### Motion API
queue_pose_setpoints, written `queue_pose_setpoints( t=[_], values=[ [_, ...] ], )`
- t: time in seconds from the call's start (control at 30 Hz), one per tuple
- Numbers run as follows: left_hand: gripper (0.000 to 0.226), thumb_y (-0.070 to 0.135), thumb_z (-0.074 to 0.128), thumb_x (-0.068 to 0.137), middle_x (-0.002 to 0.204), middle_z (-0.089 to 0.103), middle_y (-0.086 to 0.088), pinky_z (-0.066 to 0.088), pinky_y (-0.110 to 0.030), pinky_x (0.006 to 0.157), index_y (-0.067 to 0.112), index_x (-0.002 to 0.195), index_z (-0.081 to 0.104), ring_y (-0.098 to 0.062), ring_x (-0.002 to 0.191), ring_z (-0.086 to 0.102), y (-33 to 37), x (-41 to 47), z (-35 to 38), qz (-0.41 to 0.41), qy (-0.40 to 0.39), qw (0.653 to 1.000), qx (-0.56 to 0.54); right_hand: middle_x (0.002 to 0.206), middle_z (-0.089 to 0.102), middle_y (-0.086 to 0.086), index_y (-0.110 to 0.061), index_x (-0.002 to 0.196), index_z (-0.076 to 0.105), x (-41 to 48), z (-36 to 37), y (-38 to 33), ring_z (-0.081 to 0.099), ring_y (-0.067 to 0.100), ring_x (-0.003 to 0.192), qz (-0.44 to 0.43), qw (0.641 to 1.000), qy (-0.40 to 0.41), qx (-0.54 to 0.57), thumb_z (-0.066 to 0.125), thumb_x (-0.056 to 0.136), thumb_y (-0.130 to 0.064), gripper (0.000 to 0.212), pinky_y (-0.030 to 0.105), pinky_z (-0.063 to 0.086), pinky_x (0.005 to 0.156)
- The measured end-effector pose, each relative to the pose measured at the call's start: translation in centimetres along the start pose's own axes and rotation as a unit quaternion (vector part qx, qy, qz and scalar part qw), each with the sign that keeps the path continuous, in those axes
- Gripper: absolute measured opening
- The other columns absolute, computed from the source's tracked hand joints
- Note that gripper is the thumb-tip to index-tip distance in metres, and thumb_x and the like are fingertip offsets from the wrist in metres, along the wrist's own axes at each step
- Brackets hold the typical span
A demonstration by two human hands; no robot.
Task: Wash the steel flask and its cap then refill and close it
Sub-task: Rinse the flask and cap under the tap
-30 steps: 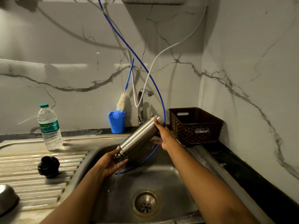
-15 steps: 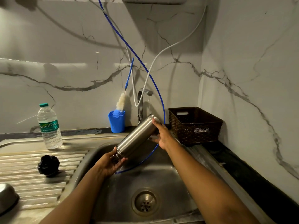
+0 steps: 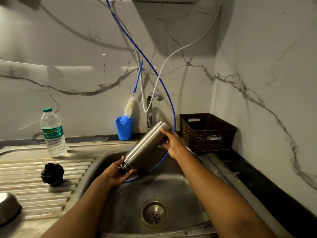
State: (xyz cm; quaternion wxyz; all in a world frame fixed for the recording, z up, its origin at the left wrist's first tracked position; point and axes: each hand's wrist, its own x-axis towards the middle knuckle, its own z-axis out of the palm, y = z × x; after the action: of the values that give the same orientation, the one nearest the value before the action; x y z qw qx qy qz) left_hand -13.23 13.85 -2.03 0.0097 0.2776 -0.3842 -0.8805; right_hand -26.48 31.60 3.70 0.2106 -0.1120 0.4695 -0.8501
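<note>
the steel flask (image 3: 145, 145) is held tilted above the sink (image 3: 171, 189), its threaded neck low toward the sink's left side and its other end raised toward the back of the sink. that raised end sits under the tap (image 3: 152, 107), and a thin stream of water falls onto it. the left hand (image 3: 118, 174) cups the neck from below, fingers curled around it. the right hand (image 3: 171, 143) grasps the raised end, thumb on top and fingers wrapped underneath. the flask has no cap on; the black cap (image 3: 52, 174) lies on the ribbed draining board (image 3: 34, 186) left of the sink, well apart from the flask. a plastic water bottle (image 3: 53, 133) stands upright behind the cap, at the back left of the sink. a blue cup (image 3: 124, 128) holding a bottle brush (image 3: 130, 107) stands behind the sink, just left of the tap. a dark woven basket (image 3: 205, 133) sits at the sink's back right corner. a blue hose (image 3: 174, 109) loops down behind the flask into the sink. part of a steel bowl (image 3: 7, 208) shows at the far left of the draining board.
</note>
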Motion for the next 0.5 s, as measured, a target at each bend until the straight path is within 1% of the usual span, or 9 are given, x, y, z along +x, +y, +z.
queue_pose_setpoints(
  t=[0.1, 0.17, 0.23, 0.27, 0.37, 0.43, 0.5],
  values=[
    [0.027, 0.022, 0.051, 0.095, 0.105, 0.055, -0.022, 0.057, -0.041, 0.045, 0.004, 0.114, 0.054, -0.038, 0.085, 0.06, 0.4, 0.3, -0.5, 0.023, 0.013, 1.0, -0.017, 0.129, 0.049, 0.011, -0.016, 0.136, 0.036, 0.1, 0.1, 0.2, 0.048, 0.031, 0.118, 0.03, 0.994, 0.003, -0.102, 0.072, 0.076, -0.035, 0.073, 0.052, 0.048, 0.092],
    [0.025, 0.017, 0.05, 0.094, 0.111, 0.053, -0.021, 0.057, -0.042, 0.046, 0.008, 0.118, 0.055, -0.038, 0.091, 0.057, 0.6, 0.5, -0.8, 0.038, 0.02, 0.999, -0.021, 0.125, 0.05, 0.011, -0.018, 0.136, 0.035, 0.0, -0.1, 0.4, 0.05, 0.029, 0.113, 0.037, 0.99, 0.021, -0.134, 0.072, 0.076, -0.037, 0.073, 0.048, 0.048, 0.091],
    [0.027, 0.019, 0.049, 0.095, 0.11, 0.053, -0.021, 0.058, -0.043, 0.048, 0.008, 0.119, 0.053, -0.038, 0.09, 0.058, 0.5, 0.6, -0.8, 0.04, 0.024, 0.999, -0.011, 0.123, 0.052, 0.011, -0.015, 0.136, 0.037, 0.1, -0.3, 0.6, 0.053, 0.026, 0.104, 0.029, 0.991, 0.03, -0.125, 0.074, 0.075, -0.032, 0.073, 0.044, 0.05, 0.087],
    [0.028, 0.023, 0.049, 0.096, 0.109, 0.053, -0.021, 0.058, -0.043, 0.049, 0.007, 0.118, 0.053, -0.038, 0.09, 0.058, 0.4, 0.5, -0.6, 0.034, 0.024, 0.999, -0.002, 0.122, 0.052, 0.011, -0.014, 0.136, 0.039, 0.2, -0.4, 0.6, 0.054, 0.024, 0.101, 0.017, 0.992, 0.031, -0.117, 0.075, 0.075, -0.027, 0.072, 0.044, 0.051, 0.087],
    [0.034, 0.036, 0.048, 0.096, 0.103, 0.054, -0.025, 0.056, -0.039, 0.044, 0.005, 0.109, 0.053, -0.039, 0.086, 0.057, 0.1, 0.2, 0.0, 0.0, 0.018, 0.999, 0.032, 0.125, 0.052, 0.012, -0.012, 0.132, 0.042, 0.3, -0.4, 0.7, 0.056, 0.021, 0.095, -0.013, 0.997, 0.027, -0.075, 0.074, 0.076, -0.015, 0.065, 0.044, 0.052, 0.085],
    [0.032, 0.033, 0.05, 0.096, 0.097, 0.053, -0.024, 0.054, -0.038, 0.039, 0.004, 0.109, 0.053, -0.038, 0.082, 0.055, 0.0, 0.1, 0.3, -0.006, 0.024, 0.999, 0.044, 0.127, 0.051, 0.015, -0.011, 0.133, 0.04, 0.3, -0.2, 0.7, 0.056, 0.025, 0.099, -0.012, 0.999, 0.01, -0.034, 0.072, 0.077, -0.01, 0.064, 0.043, 0.053, 0.083],
    [0.028, 0.026, 0.049, 0.097, 0.095, 0.052, -0.023, 0.052, -0.038, 0.038, 0.003, 0.113, 0.051, -0.037, 0.081, 0.054, -0.1, 0.3, 0.3, 0.004, 0.039, 0.998, 0.048, 0.128, 0.05, 0.016, -0.01, 0.134, 0.039, 0.2, -0.1, 0.4, 0.053, 0.029, 0.107, 0.003, 0.999, -0.014, -0.034, 0.07, 0.079, -0.012, 0.063, 0.046, 0.051, 0.086]
  ],
)
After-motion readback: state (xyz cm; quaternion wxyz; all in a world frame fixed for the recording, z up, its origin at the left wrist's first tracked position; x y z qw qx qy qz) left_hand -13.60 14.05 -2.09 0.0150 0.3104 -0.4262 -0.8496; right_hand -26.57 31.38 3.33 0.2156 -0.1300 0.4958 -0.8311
